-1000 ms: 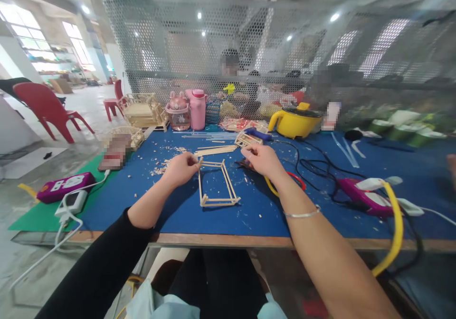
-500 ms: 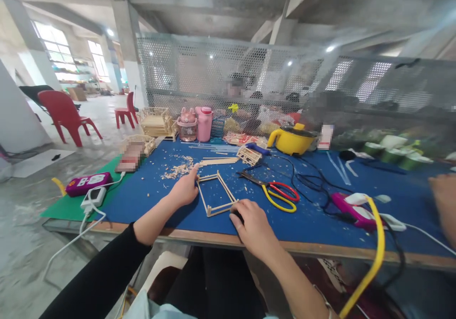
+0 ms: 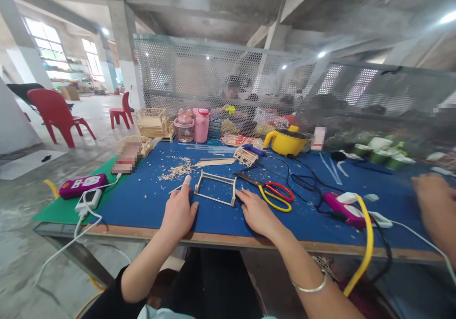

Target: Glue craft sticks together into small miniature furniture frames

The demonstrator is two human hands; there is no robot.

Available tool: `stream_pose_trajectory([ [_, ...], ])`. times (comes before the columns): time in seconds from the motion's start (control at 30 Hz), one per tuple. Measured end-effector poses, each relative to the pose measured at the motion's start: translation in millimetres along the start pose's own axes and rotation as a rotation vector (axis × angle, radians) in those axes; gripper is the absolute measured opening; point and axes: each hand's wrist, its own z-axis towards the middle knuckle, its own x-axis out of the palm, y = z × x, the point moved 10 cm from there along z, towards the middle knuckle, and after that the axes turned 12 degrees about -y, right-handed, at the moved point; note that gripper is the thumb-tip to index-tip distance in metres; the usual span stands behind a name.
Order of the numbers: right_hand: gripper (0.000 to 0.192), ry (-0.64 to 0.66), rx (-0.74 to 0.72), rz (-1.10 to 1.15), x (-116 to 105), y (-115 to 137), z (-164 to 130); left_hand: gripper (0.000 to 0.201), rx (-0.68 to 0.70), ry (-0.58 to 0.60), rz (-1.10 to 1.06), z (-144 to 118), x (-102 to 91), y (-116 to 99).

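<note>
A small rectangular frame of wooden sticks [image 3: 215,188] lies on the blue table mat [image 3: 142,200]. My left hand [image 3: 179,211] rests flat on the mat just left of the frame, fingers apart, index finger pointing toward a loose stick [image 3: 175,189]. My right hand [image 3: 257,212] lies palm down to the frame's right, fingertips close to its near right corner. Neither hand holds anything.
Red and yellow scissors [image 3: 274,192] lie right of the frame, then black cables and a pink glue gun [image 3: 347,211]. Wood shavings [image 3: 176,169], loose sticks, a yellow pot [image 3: 286,141], pink bottles [image 3: 201,124] and stick models stand further back. Another person's hand [image 3: 434,210] reaches in at right.
My left hand let go of the frame's far corner and drew back to the mat. My right hand slid up beside the frame. The frame now lies turned crosswise.
</note>
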Motion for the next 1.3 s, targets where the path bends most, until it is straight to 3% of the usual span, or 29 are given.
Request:
stream_pose_trajectory([
  [0.13,0.046,-0.040,0.101,-0.142,-15,-33,10,0.069,0.014,0.039,0.017,15,9.1,-6],
  [0.27,0.047,0.088,0.249,-0.308,-12,-83,8,0.059,0.006,0.020,-0.003,12,6.9,-12],
  [0.47,0.048,0.119,0.301,-0.336,-5,-105,22,0.058,-0.015,0.018,-0.022,-2,2.4,-19],
  [0.63,0.047,0.111,0.308,-0.330,-10,-106,31,0.053,0.002,0.026,-0.077,-12,6.1,-10],
  [0.77,0.045,0.005,0.267,-0.322,-35,-95,40,0.056,-0.018,0.024,-0.219,-6,-4.4,4],
  [0.87,0.037,-0.141,0.145,-0.275,-52,-68,65,0.051,-0.065,-0.066,-0.293,32,-29.7,12],
  [0.93,0.037,-0.135,0.057,-0.224,-46,-48,89,0.048,-0.043,-0.184,-0.253,71,-48.9,11],
  [1.0,0.044,-0.106,-0.001,-0.187,-30,-32,117,0.041,-0.009,-0.249,-0.124,108,-53.2,8],
  [1.07,0.044,-0.079,-0.045,-0.155,-10,-21,145,0.039,0.020,-0.180,0.015,134,-34.0,7],
  [1.13,0.034,-0.052,-0.096,-0.116,10,-14,169,0.032,0.054,-0.105,0.044,143,-8.5,7],
  [1.23,0.019,0.012,-0.174,-0.061,38,-11,195,0.026,0.097,-0.019,0.078,135,24.4,12],
  [1.3,0.014,0.058,-0.214,-0.023,51,-12,205,0.025,0.107,0.017,0.093,126,36.4,16],
])
